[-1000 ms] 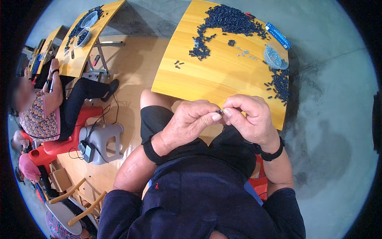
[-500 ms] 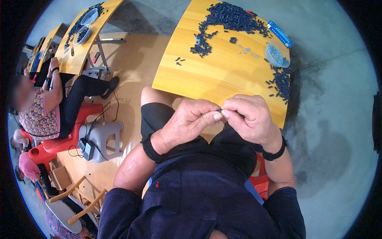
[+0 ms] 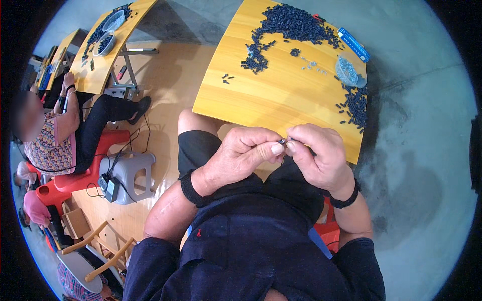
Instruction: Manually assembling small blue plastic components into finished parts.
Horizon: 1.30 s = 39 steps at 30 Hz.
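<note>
Thumb and fingers of my left hand [image 3: 243,150] pinch a small black piece [image 3: 281,142] above my lap, close to the table's near edge. My right hand [image 3: 321,153] is closed in a pinch right beside it, fingertips almost touching the left ones. Whatever sits between the right fingertips is mostly hidden and too small to name. Similar short black tubular pieces lie in a large heap [image 3: 298,22] at the far side of the table, with a smaller pile [image 3: 356,106] at its right edge. Small silvery bits [image 3: 312,64] are scattered near the middle right.
On the yellow wooden table [image 3: 241,100] stand a clear plastic tub [image 3: 346,72] of small pale parts and a blue-and-white box [image 3: 353,44]. To the left, a seated person [image 3: 55,130] works at another table [image 3: 98,65]. A grey stool [image 3: 128,175] with cables stands between.
My right hand has shifted slightly right and down, and a narrow gap has opened between the fingertips. The left hand keeps its pinch on the small black piece.
</note>
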Each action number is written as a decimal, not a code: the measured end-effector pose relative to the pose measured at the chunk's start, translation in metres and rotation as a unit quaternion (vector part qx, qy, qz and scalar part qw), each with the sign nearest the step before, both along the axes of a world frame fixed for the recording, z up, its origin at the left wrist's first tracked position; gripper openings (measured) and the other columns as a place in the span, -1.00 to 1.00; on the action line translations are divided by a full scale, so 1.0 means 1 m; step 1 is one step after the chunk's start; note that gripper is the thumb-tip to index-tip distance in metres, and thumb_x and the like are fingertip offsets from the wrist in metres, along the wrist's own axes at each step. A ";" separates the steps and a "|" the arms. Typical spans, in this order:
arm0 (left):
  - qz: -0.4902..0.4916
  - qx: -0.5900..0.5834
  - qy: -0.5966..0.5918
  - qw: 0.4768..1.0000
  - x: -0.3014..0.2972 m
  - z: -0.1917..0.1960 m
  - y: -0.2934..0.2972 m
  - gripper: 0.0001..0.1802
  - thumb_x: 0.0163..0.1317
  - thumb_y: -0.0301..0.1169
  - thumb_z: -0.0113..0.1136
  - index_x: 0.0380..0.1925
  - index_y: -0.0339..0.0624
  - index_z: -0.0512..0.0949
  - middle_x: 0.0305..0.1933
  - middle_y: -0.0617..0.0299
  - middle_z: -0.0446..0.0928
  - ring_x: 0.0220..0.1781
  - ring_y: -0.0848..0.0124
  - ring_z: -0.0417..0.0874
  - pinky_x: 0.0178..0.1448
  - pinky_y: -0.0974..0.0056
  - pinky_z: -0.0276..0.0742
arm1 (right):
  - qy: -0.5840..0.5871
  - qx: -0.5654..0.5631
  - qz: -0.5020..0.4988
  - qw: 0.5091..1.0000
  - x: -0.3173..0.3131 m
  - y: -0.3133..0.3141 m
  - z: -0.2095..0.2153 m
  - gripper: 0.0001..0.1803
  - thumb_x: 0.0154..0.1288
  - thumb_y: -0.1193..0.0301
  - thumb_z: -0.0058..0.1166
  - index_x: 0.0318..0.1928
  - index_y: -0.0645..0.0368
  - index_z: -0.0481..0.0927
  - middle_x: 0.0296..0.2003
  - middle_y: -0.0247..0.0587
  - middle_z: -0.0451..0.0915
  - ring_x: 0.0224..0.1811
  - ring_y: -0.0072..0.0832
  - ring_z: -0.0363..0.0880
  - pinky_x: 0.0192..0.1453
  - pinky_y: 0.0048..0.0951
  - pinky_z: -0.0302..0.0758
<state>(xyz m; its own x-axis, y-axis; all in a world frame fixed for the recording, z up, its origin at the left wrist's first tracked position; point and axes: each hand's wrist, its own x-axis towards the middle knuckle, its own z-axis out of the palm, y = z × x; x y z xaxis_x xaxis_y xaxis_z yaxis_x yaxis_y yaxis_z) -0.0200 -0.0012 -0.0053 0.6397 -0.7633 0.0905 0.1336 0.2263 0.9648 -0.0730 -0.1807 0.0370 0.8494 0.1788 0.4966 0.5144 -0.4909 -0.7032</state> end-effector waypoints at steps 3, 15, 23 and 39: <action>-0.006 -0.007 0.047 0.999 0.000 0.000 -0.001 -0.80 0.31 -0.39 0.11 -0.29 -0.35 0.58 -0.41 0.24 0.59 -0.34 0.55 0.57 -0.20 0.44 0.51 | -0.016 -0.007 0.021 1.000 0.000 -0.002 -0.002 -0.77 -0.01 0.70 0.13 -0.28 0.25 0.55 -0.55 -0.13 0.51 -0.57 -0.27 0.55 -0.54 -0.35 0.44; -0.028 -0.030 0.067 0.997 -0.003 0.007 0.000 -0.80 0.31 -0.40 0.10 -0.23 -0.34 0.59 -0.40 0.22 0.60 -0.33 0.54 0.57 -0.19 0.44 0.51 | 0.066 0.056 0.029 0.996 -0.009 -0.003 0.005 -0.85 0.07 0.64 0.15 -0.30 0.24 0.57 -0.51 -0.16 0.55 -0.54 -0.37 0.56 -0.51 -0.46 0.45; -0.036 0.015 0.040 0.998 0.003 0.012 0.004 -0.80 0.30 -0.38 0.12 -0.29 -0.32 0.61 -0.45 0.29 0.60 -0.37 0.61 0.53 -0.24 0.47 0.48 | 0.178 0.152 0.022 0.972 -0.012 0.001 0.007 -0.93 0.20 0.57 0.08 -0.29 0.27 0.56 -0.50 -0.21 0.59 -0.51 -0.55 0.57 -0.45 -0.58 0.46; -0.089 0.053 0.063 0.993 0.007 0.023 0.010 -0.83 0.24 -0.46 0.19 -0.24 -0.36 0.60 -0.37 0.36 0.59 -0.30 0.67 0.49 -0.21 0.48 0.45 | 0.170 0.042 0.014 0.985 -0.006 0.000 0.016 -0.96 0.12 0.61 0.10 -0.40 0.26 0.52 -0.60 -0.24 0.52 -0.59 -0.55 0.54 -0.52 -0.56 0.44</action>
<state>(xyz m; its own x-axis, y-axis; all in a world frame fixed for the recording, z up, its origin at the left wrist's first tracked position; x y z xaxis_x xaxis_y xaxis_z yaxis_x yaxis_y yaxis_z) -0.0135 0.0086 0.0173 0.4948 -0.8663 -0.0686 0.2845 0.0868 0.9548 -0.0791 -0.1802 0.0533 0.9643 0.1745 0.1993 0.2554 -0.4124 -0.8745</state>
